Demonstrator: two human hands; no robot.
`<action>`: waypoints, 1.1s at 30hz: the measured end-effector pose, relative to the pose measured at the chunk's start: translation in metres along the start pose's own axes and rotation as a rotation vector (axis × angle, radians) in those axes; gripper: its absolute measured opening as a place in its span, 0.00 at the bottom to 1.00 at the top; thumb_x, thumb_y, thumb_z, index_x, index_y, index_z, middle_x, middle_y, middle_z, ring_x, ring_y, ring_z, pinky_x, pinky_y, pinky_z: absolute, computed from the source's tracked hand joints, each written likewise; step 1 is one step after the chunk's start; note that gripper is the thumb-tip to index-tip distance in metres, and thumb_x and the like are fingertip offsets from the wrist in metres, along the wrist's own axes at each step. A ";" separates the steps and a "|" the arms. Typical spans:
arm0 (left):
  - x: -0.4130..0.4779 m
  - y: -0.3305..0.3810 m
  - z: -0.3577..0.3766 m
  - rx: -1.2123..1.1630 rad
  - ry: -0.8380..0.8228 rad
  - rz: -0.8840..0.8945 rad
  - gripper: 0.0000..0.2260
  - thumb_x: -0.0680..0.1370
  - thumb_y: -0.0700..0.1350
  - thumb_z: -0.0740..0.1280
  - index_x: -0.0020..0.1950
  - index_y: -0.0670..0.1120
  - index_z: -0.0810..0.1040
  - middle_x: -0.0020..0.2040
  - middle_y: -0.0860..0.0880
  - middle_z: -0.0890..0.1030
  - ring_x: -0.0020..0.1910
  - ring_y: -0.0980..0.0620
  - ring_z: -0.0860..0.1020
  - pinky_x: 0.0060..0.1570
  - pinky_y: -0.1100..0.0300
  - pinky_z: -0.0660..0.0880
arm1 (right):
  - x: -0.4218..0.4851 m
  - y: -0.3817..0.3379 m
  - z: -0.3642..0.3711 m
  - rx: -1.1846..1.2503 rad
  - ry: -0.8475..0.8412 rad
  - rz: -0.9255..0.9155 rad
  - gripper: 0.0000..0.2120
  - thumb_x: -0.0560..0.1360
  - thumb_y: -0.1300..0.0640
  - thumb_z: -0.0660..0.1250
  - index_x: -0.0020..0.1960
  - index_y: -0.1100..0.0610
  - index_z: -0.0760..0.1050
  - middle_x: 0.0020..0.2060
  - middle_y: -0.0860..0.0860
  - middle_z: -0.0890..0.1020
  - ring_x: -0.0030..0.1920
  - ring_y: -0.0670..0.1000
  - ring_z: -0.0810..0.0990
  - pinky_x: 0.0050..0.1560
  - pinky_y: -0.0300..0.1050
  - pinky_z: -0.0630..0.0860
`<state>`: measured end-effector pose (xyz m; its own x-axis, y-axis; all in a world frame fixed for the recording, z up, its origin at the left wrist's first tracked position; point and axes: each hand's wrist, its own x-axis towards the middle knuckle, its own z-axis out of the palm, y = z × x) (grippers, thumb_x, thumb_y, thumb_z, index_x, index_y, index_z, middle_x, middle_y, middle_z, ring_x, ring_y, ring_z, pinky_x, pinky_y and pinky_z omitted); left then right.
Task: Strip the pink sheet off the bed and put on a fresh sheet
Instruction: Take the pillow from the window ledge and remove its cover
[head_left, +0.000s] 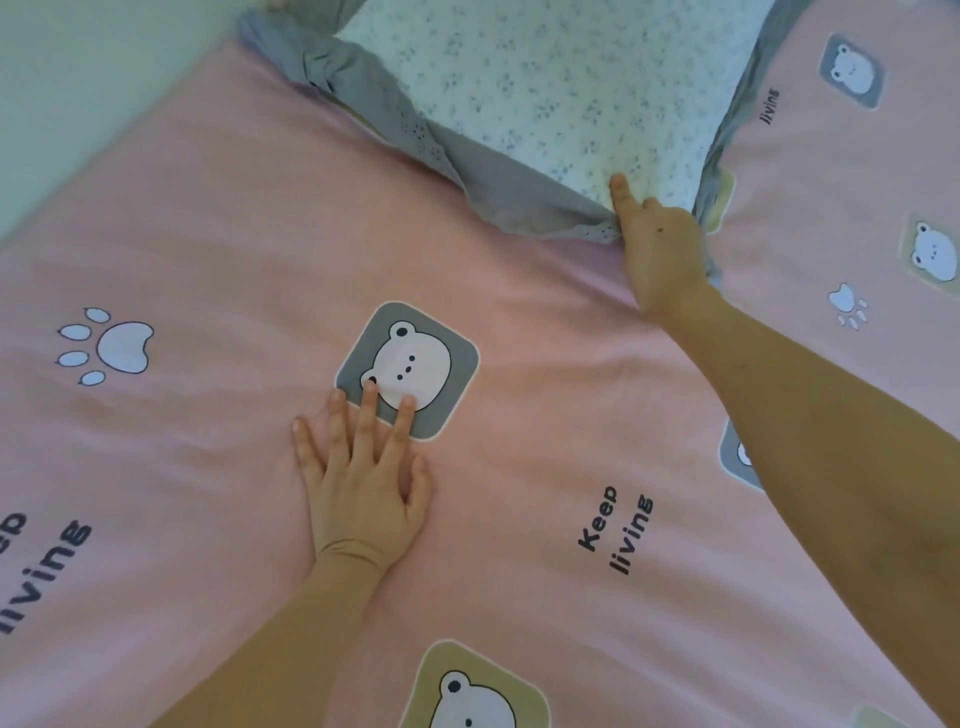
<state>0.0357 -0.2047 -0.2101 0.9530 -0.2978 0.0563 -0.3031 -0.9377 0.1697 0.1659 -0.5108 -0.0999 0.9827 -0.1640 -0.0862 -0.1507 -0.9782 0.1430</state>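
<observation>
Clearing the pillow (545, 78) looks like your step in hand. The pink sheet (234, 234) lies flat across the bed, not yet stripped, with the pillow sitting on its far end. Your left hand (363, 483) presses flat on the sheet, fingers straight and spread, tips on the grey bear patch (408, 369). Your right hand (665, 249) is at the pillow's near corner, index finger (621, 195) straight on the cover, other fingers curled; can't tell if they pinch the grey frill (509, 197). Grip the corner itself, not just the frill, lift the pillow clear, and take your left palm off before pulling the sheet.
</observation>
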 end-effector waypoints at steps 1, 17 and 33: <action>0.001 0.000 0.001 -0.001 0.007 0.001 0.27 0.74 0.54 0.54 0.72 0.50 0.68 0.74 0.42 0.63 0.73 0.36 0.58 0.70 0.33 0.46 | -0.004 0.001 -0.002 -0.003 0.022 -0.009 0.26 0.81 0.66 0.49 0.78 0.60 0.47 0.56 0.69 0.73 0.54 0.66 0.74 0.51 0.58 0.68; -0.113 -0.008 -0.069 -0.780 0.244 -0.347 0.24 0.75 0.49 0.57 0.70 0.43 0.68 0.66 0.46 0.75 0.64 0.47 0.72 0.63 0.58 0.65 | -0.295 -0.033 0.018 0.015 0.238 -0.215 0.26 0.67 0.71 0.56 0.65 0.68 0.73 0.31 0.61 0.72 0.23 0.56 0.72 0.27 0.35 0.47; -0.248 -0.025 -0.189 -0.294 -0.099 0.006 0.14 0.79 0.46 0.63 0.61 0.41 0.78 0.59 0.37 0.77 0.53 0.35 0.74 0.55 0.44 0.70 | -0.672 -0.089 -0.006 0.126 0.060 -0.383 0.32 0.58 0.70 0.57 0.63 0.62 0.67 0.43 0.64 0.84 0.37 0.57 0.84 0.23 0.38 0.71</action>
<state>-0.1936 -0.0734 -0.0423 0.9424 -0.3327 -0.0353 -0.2827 -0.8484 0.4476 -0.4809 -0.3129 -0.0486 0.9742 0.2196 -0.0514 0.2194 -0.9756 -0.0105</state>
